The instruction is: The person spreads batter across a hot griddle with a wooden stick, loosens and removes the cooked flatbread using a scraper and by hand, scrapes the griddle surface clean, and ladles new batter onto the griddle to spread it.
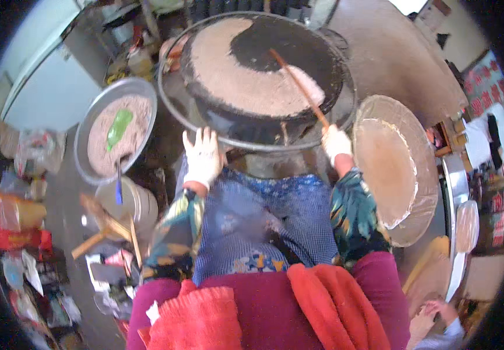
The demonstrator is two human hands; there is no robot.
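Observation:
A large round black griddle (316, 52) stands in front of me, most of it covered by a thin pale-brown batter layer (234, 76). My right hand (335, 143), in a white glove, grips a long wooden spreader stick (298, 84) whose far end rests on the batter. My left hand (203, 156), also gloved, lies with fingers apart on the metal ring rim (173, 114) around the griddle's near edge.
A metal basin of brown batter (138, 137) with a green scoop (119, 127) sits at left. A stack of finished thin pancakes on a round woven tray (424, 169) lies at right. Bags, clutter and wooden tools crowd the floor at left. Another person's hand (432, 312) shows lower right.

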